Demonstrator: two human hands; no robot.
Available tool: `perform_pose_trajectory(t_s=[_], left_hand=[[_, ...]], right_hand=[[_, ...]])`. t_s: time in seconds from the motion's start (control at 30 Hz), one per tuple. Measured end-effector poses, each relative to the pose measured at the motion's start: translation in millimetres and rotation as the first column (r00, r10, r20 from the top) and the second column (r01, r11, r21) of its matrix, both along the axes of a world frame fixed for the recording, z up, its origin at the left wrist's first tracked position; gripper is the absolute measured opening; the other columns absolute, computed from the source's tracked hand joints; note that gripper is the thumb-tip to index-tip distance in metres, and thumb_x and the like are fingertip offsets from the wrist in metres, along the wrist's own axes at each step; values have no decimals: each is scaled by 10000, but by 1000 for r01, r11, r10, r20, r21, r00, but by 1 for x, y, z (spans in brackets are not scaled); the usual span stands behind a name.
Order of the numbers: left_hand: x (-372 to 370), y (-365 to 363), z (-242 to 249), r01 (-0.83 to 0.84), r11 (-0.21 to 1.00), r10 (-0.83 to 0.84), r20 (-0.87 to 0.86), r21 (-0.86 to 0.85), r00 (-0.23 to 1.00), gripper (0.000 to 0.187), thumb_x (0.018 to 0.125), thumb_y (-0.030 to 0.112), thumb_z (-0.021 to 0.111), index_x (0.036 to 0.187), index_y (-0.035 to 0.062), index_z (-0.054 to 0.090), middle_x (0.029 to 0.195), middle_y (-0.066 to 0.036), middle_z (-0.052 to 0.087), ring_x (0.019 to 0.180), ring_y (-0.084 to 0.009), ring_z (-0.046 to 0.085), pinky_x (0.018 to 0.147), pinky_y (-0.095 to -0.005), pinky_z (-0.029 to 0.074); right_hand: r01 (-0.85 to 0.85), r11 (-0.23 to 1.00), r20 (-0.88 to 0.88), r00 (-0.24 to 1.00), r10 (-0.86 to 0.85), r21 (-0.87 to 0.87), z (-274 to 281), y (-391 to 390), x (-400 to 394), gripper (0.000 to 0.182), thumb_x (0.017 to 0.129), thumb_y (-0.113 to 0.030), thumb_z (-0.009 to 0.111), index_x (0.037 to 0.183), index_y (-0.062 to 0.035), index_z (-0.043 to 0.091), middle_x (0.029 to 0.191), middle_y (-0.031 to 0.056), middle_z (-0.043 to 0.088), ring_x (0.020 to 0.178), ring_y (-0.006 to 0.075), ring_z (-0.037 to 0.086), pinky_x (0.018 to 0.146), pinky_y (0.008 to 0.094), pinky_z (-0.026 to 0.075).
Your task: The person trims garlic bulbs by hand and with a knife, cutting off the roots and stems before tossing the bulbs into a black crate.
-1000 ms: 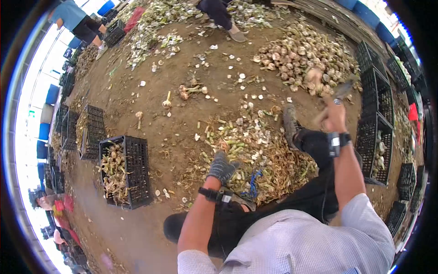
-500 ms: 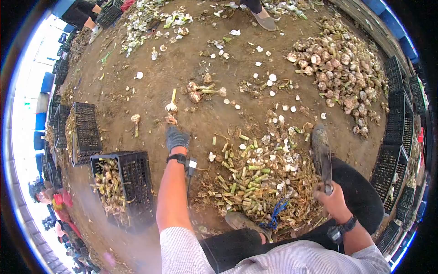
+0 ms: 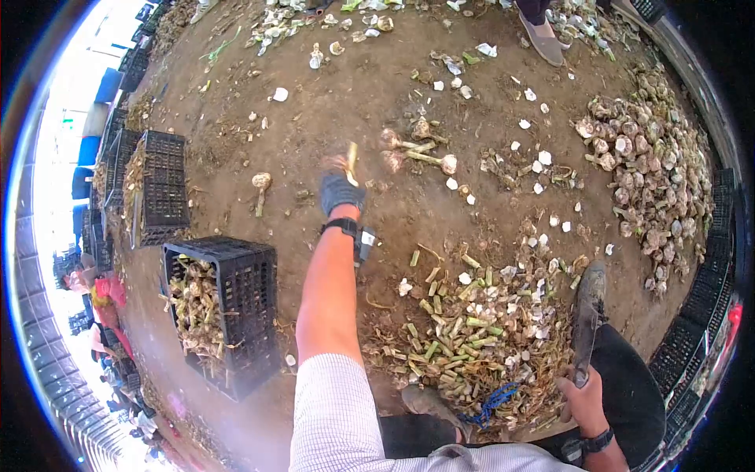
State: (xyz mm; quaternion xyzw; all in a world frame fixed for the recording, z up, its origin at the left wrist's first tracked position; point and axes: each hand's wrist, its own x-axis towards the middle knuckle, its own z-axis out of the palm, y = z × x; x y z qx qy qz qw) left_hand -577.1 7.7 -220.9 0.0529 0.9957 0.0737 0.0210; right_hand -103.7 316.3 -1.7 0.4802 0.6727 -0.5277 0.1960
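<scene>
My left hand [image 3: 342, 193], in a dark grey glove, reaches over the dirt floor to a garlic bulb with a cut-length stem [image 3: 352, 161]. Its fingertips lie right beside the bulb, blurred by motion, and I cannot tell whether they grip it. Just right of it lie several more stemmed garlic bulbs [image 3: 417, 149]. My bare right hand [image 3: 582, 397] is closed on a knife [image 3: 585, 350] low at the right, its blade pointing away from me alongside my shoe [image 3: 591, 287]. Between my legs spreads a heap of cut garlic stems and skins [image 3: 480, 330].
A black crate [image 3: 248, 295] of garlic stands at the left, with further crates [image 3: 163, 185] behind it. A large garlic pile [image 3: 653, 173] lies at the right. Another person's shoe [image 3: 543, 41] shows at the top. Blue twine [image 3: 491, 401] lies on the stem heap.
The view has shifted, so the floor things appear farther right. My left hand has moved forward to the stemmed garlic bulb. My right hand keeps its hold on the knife.
</scene>
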Motion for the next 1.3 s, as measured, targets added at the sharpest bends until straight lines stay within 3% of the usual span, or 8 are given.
perform_pose_trajectory(t_s=[0.17,0.4,0.47,0.83,1.0,1.13,1.23,1.3], left_hand=[[63,10,3,-42,980,104,322,-193,941,426,776,274,680,1162,94,655,1177,-197,625,1106,-331,607,914,-410,506],[200,19,58,-181,890,-235,759,420,607,448,822,410,640,1179,140,643,1114,-157,676,990,-350,652,853,-436,515],[239,2,54,650,572,-801,170,499,574,310,869,282,598,1128,123,659,1110,-137,673,983,-344,626,861,-424,496],[383,17,233,67,367,-831,294,928,473,518,783,161,747,1276,112,598,1198,-138,652,1046,-342,633,926,-401,494],[440,15,268,502,175,-908,-59,847,415,358,770,82,705,1125,100,659,1087,-123,684,1004,-313,647,898,-396,505],[479,0,245,19,222,-883,193,975,427,416,787,136,729,1196,124,652,1247,-92,623,1163,-279,575,1007,-383,437],[492,-18,253,706,-7,-905,-305,708,297,368,820,149,712,1178,82,656,1193,-76,650,1137,-256,588,985,-394,451],[505,-10,299,142,287,-890,209,947,406,373,837,149,678,1208,137,646,1259,-83,621,1159,-284,574,1003,-400,437]], right_hand=[[-108,993,-57,992,111,51,14,-11,-3,252,789,-90,683,1006,19,617,863,44,653,763,98,593,703,280,492],[-177,979,-219,956,195,100,18,-14,31,236,862,-180,615,990,18,616,749,31,614,669,112,546,623,306,455],[-170,985,-260,951,170,20,18,-14,41,227,873,-189,600,968,16,621,730,27,609,650,119,531,617,308,448],[-348,841,-531,658,533,414,80,-53,70,213,804,-159,675,863,35,608,731,172,569,691,247,560,642,390,450],[-377,783,-528,584,616,495,93,-68,105,190,773,-152,693,827,12,613,744,199,574,716,383,591,659,441,464],[-454,677,-428,538,727,579,94,-70,118,227,769,-209,669,796,11,619,752,215,600,740,415,603,666,481,477],[-734,375,-39,430,902,567,24,-49,129,370,779,-338,631,804,30,651,754,249,627,754,417,628,700,488,505],[-668,455,-73,517,853,589,7,-38,153,388,793,-342,615,851,39,665,781,258,638,755,420,631,716,479,515]])
